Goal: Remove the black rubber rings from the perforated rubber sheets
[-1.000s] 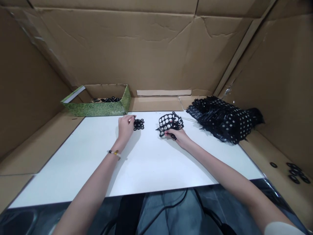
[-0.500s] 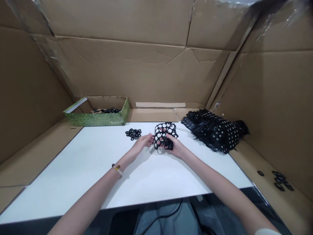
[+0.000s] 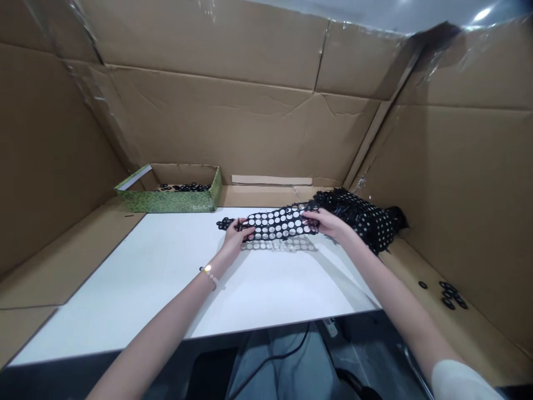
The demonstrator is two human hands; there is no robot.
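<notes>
A black sheet full of round holes (image 3: 277, 224) is stretched out sideways just above the white table, its shadow falling below it. My left hand (image 3: 238, 233) grips the sheet's left end with fingers closed. At the other end, my right hand (image 3: 323, 220) pinches the sheet between thumb and fingers. Behind my left hand lies a small pile of black rings (image 3: 225, 223), partly hidden. A heap of black perforated sheets (image 3: 370, 219) rests to the right, behind my right forearm.
A green-sided cardboard box (image 3: 170, 201) with black rings inside stands at the back left. Several loose black rings (image 3: 452, 294) lie on the cardboard at right. Cardboard walls (image 3: 233, 122) enclose the white table (image 3: 166, 266) at the back and sides.
The sheet was bunched up mainly in my right hand; now it is spread lengthwise between both hands. My right hand has moved right, and my left hand has taken hold of the left end.
</notes>
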